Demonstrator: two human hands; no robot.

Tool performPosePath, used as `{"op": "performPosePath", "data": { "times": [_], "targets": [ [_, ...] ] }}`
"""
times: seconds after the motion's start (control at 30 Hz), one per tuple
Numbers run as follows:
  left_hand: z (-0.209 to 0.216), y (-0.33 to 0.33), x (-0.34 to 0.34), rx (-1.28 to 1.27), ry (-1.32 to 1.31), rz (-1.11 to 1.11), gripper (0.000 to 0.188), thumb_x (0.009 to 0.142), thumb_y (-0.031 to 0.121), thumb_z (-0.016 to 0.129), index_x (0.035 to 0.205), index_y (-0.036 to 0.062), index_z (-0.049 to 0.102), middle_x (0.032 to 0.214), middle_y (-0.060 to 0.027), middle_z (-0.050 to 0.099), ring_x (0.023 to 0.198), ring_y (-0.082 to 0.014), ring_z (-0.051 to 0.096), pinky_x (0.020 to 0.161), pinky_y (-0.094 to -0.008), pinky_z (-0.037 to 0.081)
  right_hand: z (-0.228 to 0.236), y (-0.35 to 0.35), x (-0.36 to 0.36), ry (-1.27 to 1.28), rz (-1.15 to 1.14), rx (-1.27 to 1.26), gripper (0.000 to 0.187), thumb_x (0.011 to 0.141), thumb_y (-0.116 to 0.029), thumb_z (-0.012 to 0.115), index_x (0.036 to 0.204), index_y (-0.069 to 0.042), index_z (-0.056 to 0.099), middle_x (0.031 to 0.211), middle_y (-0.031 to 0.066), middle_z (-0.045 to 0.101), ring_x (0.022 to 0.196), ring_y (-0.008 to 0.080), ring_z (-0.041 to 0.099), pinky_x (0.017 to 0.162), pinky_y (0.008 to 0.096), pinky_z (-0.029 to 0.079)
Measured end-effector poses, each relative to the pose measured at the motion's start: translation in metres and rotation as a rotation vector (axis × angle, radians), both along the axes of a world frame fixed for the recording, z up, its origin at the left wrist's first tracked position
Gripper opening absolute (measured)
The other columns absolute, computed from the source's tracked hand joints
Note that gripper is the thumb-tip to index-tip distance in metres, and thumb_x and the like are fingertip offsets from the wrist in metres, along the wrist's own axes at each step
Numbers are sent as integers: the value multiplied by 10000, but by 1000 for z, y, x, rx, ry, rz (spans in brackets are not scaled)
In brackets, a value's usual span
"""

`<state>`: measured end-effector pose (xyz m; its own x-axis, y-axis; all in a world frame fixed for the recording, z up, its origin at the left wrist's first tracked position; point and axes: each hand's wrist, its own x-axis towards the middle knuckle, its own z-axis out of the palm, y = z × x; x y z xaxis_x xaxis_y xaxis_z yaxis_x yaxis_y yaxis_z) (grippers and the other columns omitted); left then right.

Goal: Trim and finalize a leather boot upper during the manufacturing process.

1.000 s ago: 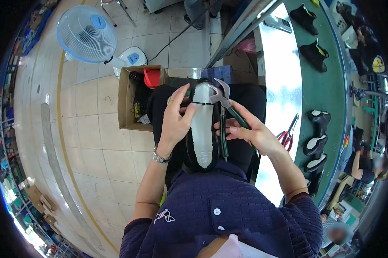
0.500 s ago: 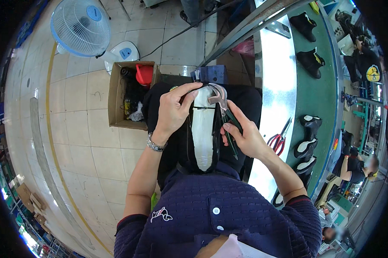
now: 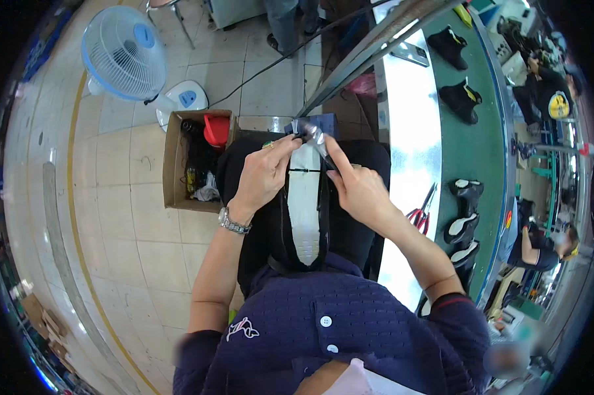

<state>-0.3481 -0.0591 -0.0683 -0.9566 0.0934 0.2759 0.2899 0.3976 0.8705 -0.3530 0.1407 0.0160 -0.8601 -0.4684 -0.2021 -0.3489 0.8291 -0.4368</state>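
Note:
A black shoe lies sole side up across my lap, its white insole (image 3: pixel 305 214) facing me and its toe pointing away. My left hand (image 3: pixel 261 174) is closed at the left of the toe, thumb and fingers pinching the black upper's edge. In my right hand (image 3: pixel 364 192) are lasting pincers (image 3: pixel 317 139), their metal head blurred over the toe tip close to my left fingertips. Whether the jaws grip the upper cannot be made out. A dark band crosses the insole near the toe.
Left of my knees stands a cardboard box (image 3: pixel 169 158) with a red container (image 3: pixel 216 130) inside. Beyond it is a fan (image 3: pixel 124 56). On the right, a metal ledge (image 3: pixel 409 131) holds red-handled pliers (image 3: pixel 419 217), beside a green conveyor (image 3: pixel 445 148) carrying several black shoes. A slanted metal bar (image 3: pixel 369 56) crosses ahead.
The pincers have swung left and away, from the toe's right side to its tip. My right hand has turned so its back faces up. My left hand keeps its pinch.

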Motion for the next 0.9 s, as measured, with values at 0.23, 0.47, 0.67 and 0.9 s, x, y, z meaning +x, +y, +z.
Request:
{"op": "performPosePath", "data": {
  "times": [0.23,0.47,0.67,0.9],
  "targets": [
    [4,0,2,-27,30,28,186,911,59,562,1075,51,650,1065,-164,678,912,-338,666,778,-361,540,24,-4,-2,203,-120,-373,632,927,-119,541,1487,-138,249,763,235,645,663,390,647,600,478,521],
    [25,-7,3,-44,-286,22,161,911,59,567,1061,8,597,1009,-189,686,891,-340,675,727,-337,518,35,-1,-16,20,94,-1,672,929,-132,551,1504,-139,205,700,211,628,641,387,640,573,455,506],
    [19,1,2,165,-205,83,181,913,53,554,1087,10,527,1033,-216,680,858,-334,684,721,-344,513,-8,-4,-5,16,56,78,652,921,-91,552,1498,-177,262,767,202,658,668,355,659,610,423,531],
    [28,4,2,35,-140,26,351,898,20,525,1237,94,576,1071,-197,670,914,-347,664,781,-339,516,-4,54,9,-223,-549,-469,611,944,-168,545,1492,-151,275,783,173,686,664,364,669,662,427,519]
  ]
}}
